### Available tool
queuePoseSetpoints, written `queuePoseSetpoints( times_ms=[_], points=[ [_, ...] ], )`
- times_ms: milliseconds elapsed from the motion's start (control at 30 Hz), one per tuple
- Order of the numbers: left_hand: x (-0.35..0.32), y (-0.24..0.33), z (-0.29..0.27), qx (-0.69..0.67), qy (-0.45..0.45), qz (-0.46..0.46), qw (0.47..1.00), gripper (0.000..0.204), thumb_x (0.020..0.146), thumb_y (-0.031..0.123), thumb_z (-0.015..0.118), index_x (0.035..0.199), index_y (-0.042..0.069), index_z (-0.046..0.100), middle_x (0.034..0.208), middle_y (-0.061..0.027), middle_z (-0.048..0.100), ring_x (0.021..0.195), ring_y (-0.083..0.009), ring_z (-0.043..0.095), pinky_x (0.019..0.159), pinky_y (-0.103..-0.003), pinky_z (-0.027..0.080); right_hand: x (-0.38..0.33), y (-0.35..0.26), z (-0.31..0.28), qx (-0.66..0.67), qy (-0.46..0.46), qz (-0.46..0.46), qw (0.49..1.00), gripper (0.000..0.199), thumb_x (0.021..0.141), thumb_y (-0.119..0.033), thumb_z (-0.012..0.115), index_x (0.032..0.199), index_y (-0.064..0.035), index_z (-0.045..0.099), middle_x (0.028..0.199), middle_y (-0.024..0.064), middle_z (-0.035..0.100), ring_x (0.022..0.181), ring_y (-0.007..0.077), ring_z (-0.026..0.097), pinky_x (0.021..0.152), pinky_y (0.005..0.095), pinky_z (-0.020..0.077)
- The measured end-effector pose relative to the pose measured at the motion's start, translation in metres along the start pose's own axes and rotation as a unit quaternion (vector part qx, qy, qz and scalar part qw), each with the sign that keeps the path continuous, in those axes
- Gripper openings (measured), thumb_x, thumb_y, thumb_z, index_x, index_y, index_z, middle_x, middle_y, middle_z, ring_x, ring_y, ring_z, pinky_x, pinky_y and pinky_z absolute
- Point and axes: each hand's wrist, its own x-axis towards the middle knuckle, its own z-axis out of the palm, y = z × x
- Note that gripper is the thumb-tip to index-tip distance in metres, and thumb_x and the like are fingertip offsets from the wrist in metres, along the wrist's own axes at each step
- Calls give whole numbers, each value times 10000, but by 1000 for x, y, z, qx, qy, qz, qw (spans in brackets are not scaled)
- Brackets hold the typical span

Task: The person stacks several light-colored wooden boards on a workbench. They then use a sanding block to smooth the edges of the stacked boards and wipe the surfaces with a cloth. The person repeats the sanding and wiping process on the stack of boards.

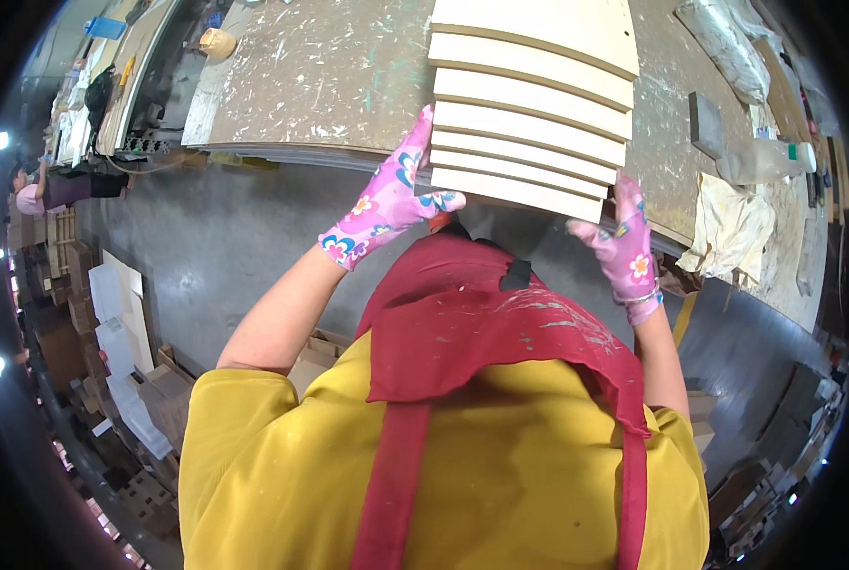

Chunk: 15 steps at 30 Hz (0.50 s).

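Observation:
A fanned stack of pale wooden boards [529,122] lies at the front of the workbench, each board set back a little from the one nearer me. My left hand [386,199], in a pink flowered glove, is at the stack's left side, fingers stretched along the board edges and thumb pointing right below the front corner. At the right front corner is my right hand [624,249], gloved alike, with its fingers pointing up and its thumb out to the left. Both hands are open, fingers and thumb apart. Whether the right fingers touch the boards I cannot tell.
The paint-flecked workbench [301,81] carries a grey block [705,125], a clear plastic bottle [766,161], a cream cloth [728,228] hanging at the edge, and a plastic-wrapped roll [726,47]. Cardboard boxes [163,394] stand at the left. Another person [59,193] is far left.

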Motion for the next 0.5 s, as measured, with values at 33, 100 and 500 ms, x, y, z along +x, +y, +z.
queuePoseSetpoints(
  times_ms=[33,100,500],
  points=[
    [1,-8,-1,11,5,-2,1000,946,834,16,755,1572,27,163,1601,-150,284,1419,-194,354,1127,-303,346,-1,6,3,-11,6,-13,1000,830,791,-411,790,1396,51,462,1328,275,519,1243,396,519,1051,440,426],
    [0,-9,1,8,18,-26,999,963,830,28,767,1570,19,151,1603,-149,279,1427,-189,340,1155,-301,300,-1,13,7,-24,14,-24,999,811,785,-423,784,1373,50,485,1317,279,523,1229,403,525,1038,446,432],
    [-2,-18,8,58,44,8,997,994,817,69,780,1577,40,141,1533,-173,403,1273,-170,508,1013,-282,455,-2,-7,12,-18,70,9,997,573,754,-256,834,1159,70,593,1173,257,620,1087,397,620,926,423,506]
  ],
)
